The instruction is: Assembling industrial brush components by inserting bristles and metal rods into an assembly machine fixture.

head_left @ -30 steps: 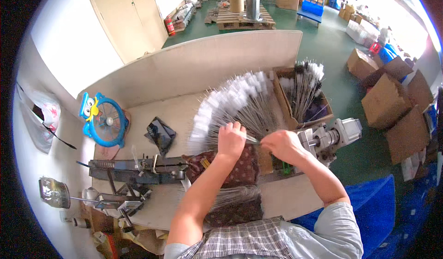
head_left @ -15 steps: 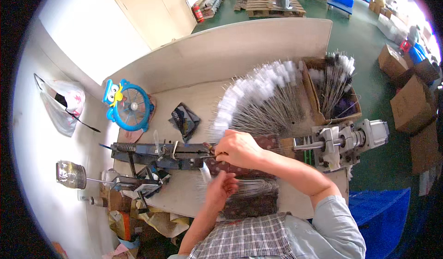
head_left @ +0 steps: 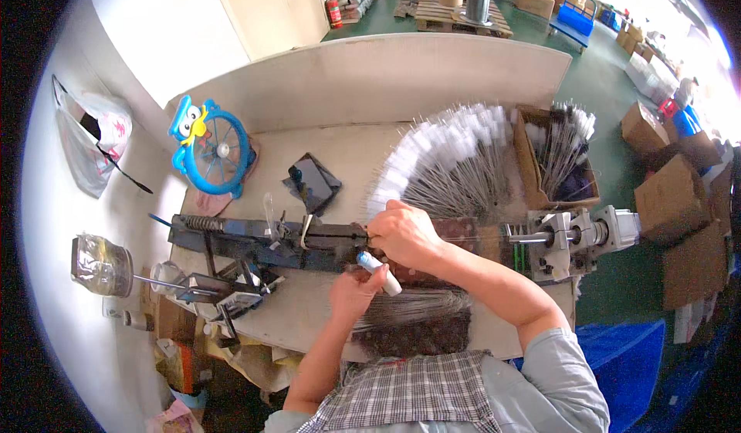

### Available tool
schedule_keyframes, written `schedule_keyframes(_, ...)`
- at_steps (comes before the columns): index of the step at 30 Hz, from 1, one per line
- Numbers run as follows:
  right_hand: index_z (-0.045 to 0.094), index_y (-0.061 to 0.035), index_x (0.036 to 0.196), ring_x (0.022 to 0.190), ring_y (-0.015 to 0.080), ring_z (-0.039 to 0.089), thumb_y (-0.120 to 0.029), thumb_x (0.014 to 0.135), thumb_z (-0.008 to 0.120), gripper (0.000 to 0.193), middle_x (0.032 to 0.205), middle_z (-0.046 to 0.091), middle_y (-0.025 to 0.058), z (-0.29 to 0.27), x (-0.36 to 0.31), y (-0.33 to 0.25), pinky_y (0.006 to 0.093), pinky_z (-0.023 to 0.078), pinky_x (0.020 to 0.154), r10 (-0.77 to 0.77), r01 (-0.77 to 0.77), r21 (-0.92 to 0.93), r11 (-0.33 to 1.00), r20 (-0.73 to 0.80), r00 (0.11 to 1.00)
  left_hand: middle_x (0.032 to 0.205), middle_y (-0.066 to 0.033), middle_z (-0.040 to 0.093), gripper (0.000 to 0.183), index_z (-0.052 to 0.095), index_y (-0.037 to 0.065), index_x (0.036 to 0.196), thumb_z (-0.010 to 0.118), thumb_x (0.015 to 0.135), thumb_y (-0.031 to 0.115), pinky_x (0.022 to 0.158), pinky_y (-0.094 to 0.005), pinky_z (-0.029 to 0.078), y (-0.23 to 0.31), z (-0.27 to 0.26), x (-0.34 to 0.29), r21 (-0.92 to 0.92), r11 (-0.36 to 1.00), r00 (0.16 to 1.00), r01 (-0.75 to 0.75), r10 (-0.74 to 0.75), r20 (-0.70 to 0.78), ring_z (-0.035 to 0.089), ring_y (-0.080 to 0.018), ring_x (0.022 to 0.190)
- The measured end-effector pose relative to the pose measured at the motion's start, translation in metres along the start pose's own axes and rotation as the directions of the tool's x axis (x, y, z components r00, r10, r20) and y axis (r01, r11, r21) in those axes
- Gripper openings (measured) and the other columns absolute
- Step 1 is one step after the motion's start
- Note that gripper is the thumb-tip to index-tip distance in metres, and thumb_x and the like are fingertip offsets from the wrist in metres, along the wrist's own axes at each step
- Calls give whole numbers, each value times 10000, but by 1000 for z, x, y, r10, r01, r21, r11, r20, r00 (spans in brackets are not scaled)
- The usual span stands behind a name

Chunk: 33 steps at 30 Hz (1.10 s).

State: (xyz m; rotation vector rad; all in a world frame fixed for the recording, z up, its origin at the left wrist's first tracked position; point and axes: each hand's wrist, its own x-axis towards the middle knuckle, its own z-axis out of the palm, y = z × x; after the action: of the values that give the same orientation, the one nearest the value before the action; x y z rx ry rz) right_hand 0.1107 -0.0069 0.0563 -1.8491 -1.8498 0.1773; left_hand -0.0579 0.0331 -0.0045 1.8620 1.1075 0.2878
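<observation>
Nearest, in front of the dark rail (head_left: 235, 241) and off toward its right: a bundle of thin, straight wires (head_left: 424, 307) over dotted brown cloth (head_left: 424, 336). Next, by the near edge of the rail's right end, grasped between thumb and fingers of the left hand (head_left: 353, 292): a white cylinder (head_left: 390, 280) with a blue end. Probably light, smooth, fairly firm, perhaps slightly slippery; best gripped around the barrel, clear of the blue end. Bunched at the rail's right tip: the right hand (head_left: 397, 232), its pinch too hidden to tell whether closed on anything. Farther right, roughly in line with the rail: a round, polished metal shaft (head_left: 530, 238). Beyond the rail: a glossy dark pouch (head_left: 318, 186), a blue-rimmed fan (head_left: 223, 150) and, rightward, brushes (head_left: 463, 147) with fluffy white heads and slender, likely springy stems. Farthest behind the rail, edging the surface (head_left: 343, 151): a smooth pale panel (head_left: 363, 78).
</observation>
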Motion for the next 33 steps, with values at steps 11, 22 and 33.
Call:
schedule_keyframes(11,602,-93,768,749,261,592,-175,755,581,85,767,568,75,-15,-72,0,373,498,624,-99,142,222,965,-196,976,790,-88,613,164,554,12,847,584,823,171,605,-331,489,10,32,-6,-808,589,1000,-4,6,0,588,-176,618)
schedule_keyframes(22,557,-33,788,699,247,610,-134,670,621,168,743,545,95,33,-63,8,359,506,574,-150,146,-38,989,-185,971,786,-62,596,182,557,14,916,636,751,18,601,-273,487,-1,11,-3,-241,952,981,-187,195,8,582,-123,687)
schedule_keyframes(33,517,-80,709,674,215,590,-186,734,611,144,678,520,44,-25,-74,-51,331,500,555,-433,426,142,894,20,901,844,-28,530,144,514,8,968,579,852,64,664,-235,433,-37,-32,-27,-408,870,872,-278,51,-486,508,-92,730)
